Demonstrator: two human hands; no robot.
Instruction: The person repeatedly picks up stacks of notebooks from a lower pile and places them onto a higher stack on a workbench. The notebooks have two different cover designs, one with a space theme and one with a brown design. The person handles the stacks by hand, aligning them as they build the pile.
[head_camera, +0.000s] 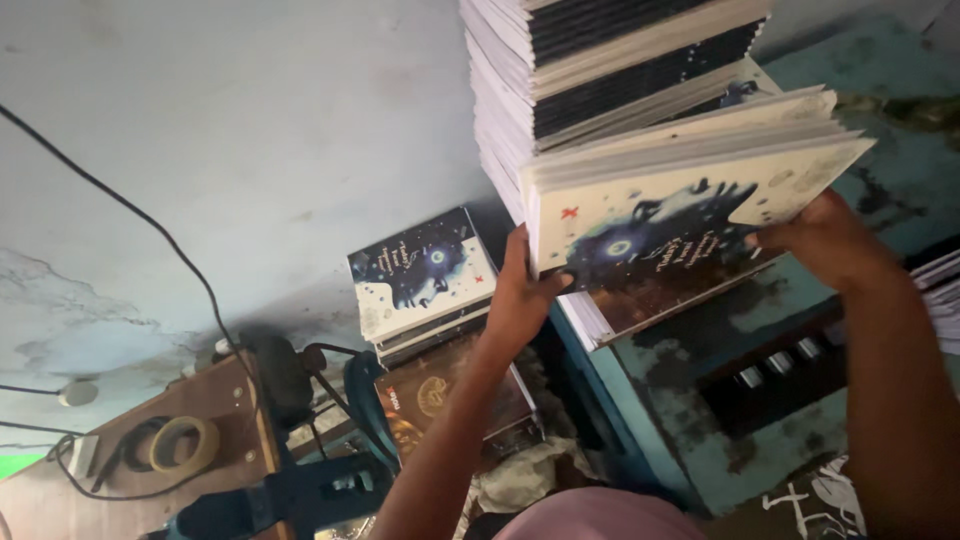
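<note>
1. Together, our left hand (520, 295) and right hand (825, 240) grip a bundle of books (680, 190), tilted against the tall book stack (600, 70).
2. Nearby we see a smaller book pile (425, 275) beside the wall (250, 130), and a tape roll (183, 443) lower left.

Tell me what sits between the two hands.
In the head view, a small batch of books with a pale cover and a dark blue figure spans the gap: the left hand grips its left edge, the right hand its right corner.

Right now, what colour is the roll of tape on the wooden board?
The tape roll is pale yellowish-beige, seen best in the head view.
</note>
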